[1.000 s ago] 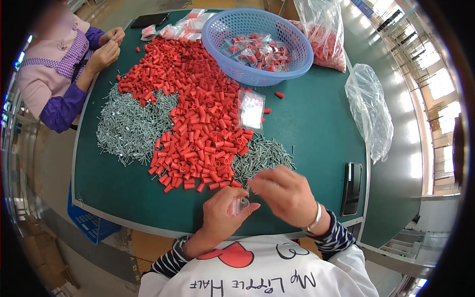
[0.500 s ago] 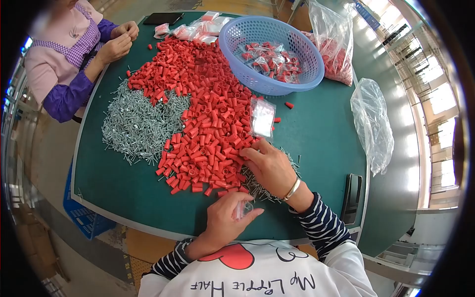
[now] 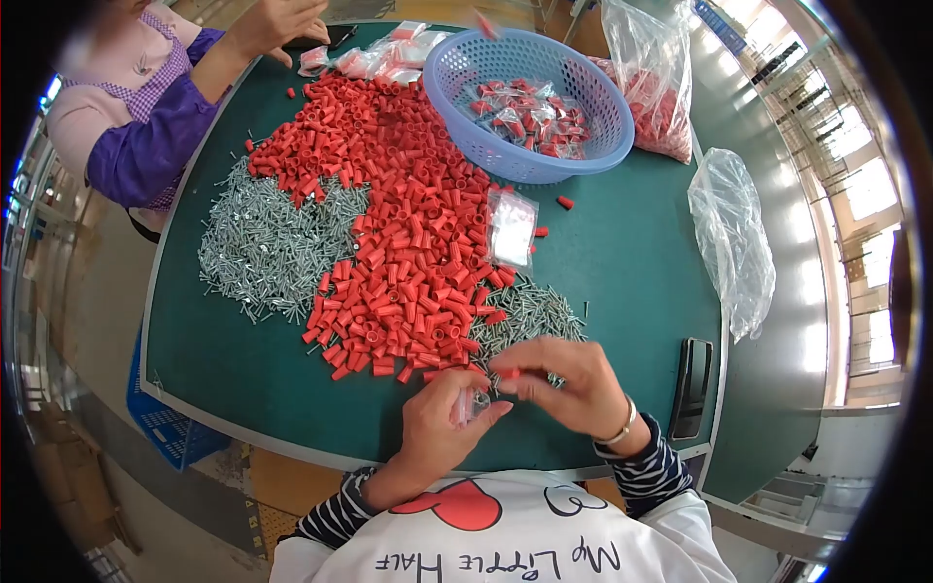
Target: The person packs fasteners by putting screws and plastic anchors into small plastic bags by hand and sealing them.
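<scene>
My left hand (image 3: 442,423) is closed on a small clear plastic bag (image 3: 468,406) near the front edge of the table. Just to its right, my right hand (image 3: 564,384) pinches a red wire connector cap (image 3: 509,374) between thumb and fingers, close to the bag's mouth. Beyond my hands spreads a large heap of red caps (image 3: 418,253). A small pile of screws (image 3: 535,316) lies behind my right hand, partly hidden by it. A stack of flat clear bags (image 3: 512,231) rests at the right edge of the red heap.
A blue perforated basket (image 3: 622,126) holds several filled packets. Filled packets (image 3: 389,53) lie left of it, and a bigger screw heap (image 3: 277,243) at left. A co-worker's hand (image 3: 277,24) is raised at upper left. A phone (image 3: 692,389) and loose plastic bag (image 3: 734,243) lie at right.
My right hand has moved from the red heap back towards my left hand, bringing a red cap. The co-worker's hand has risen, and a blurred red packet appears over the basket rim.
</scene>
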`<state>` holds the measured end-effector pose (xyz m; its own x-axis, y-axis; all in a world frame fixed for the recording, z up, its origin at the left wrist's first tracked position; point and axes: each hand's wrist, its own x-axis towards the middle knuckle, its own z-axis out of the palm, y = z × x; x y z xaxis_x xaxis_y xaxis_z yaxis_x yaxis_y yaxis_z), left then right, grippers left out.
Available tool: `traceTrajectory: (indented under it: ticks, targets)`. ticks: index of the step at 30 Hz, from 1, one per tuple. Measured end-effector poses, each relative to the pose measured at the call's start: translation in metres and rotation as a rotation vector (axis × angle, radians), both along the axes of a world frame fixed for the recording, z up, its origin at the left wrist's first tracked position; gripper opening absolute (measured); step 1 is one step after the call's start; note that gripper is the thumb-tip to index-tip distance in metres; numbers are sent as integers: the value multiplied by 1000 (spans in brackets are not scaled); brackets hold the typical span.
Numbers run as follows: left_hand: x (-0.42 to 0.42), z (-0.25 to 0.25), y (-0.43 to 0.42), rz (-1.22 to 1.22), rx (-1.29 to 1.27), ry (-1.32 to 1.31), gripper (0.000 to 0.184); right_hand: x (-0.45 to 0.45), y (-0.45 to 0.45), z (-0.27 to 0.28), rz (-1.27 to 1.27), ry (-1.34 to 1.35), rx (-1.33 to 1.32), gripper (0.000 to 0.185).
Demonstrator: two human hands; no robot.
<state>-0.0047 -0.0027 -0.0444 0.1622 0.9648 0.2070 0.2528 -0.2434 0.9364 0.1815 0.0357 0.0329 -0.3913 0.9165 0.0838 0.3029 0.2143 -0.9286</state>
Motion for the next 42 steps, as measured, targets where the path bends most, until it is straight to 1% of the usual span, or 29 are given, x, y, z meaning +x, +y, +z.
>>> traceTrajectory:
  ticks: [2,3,6,9,12,15,18,19,21,22,25,27,28,29,32,35,38,41,42]
  targets:
    - [-1,0,0,-5,-15,7,37,-2,-9,2,93,-6,134,28]
    - [-1,0,0,-9,-21,10,37,-2,-12,0,137,-42,171,34]
    - [0,0,0,1,9,22,39,-5,-19,1,129,-208,253,39]
    - [1,-2,-1,-9,-55,-12,39,-3,-21,5,97,-180,276,38]
    - [2,1,-1,-12,-59,-9,38,2,-23,1,28,-142,215,34]
    - [-1,-3,-2,-30,12,45,37,-3,-27,-3,-14,-4,212,30]
    - [-2,-5,-2,-52,36,32,40,-11,-29,-6,29,-1,316,27]
    - [-1,-5,-2,-44,40,47,41,-11,-29,-9,59,-74,358,28]
    - [-1,-6,-3,-31,50,79,43,-12,-29,-11,40,-188,373,30]
    - [0,-5,-2,-32,38,68,41,-12,-29,-11,31,-246,382,30]
    - [1,1,-3,-36,-17,33,36,3,-35,-15,-27,-129,326,37]
    - [0,3,-4,-58,-64,12,36,5,-31,-12,-33,-122,198,42]
    - [-1,3,-3,-85,-19,7,36,7,-29,-11,-39,-118,137,45]
    - [-3,4,-2,-113,24,3,36,8,-28,-15,13,-53,40,50]
    - [-7,11,0,-164,85,-45,31,11,-29,-24,95,-4,-136,45]
    - [-11,18,3,-170,73,-113,27,10,-27,-28,102,40,-94,34]
    - [-12,19,3,-144,33,-162,24,8,-28,-27,23,105,-146,20]
    - [-11,20,4,-117,25,-164,23,8,-27,-33,-6,173,-59,12]
    - [-11,20,4,-110,27,-157,23,8,-28,-33,-20,165,-67,12]
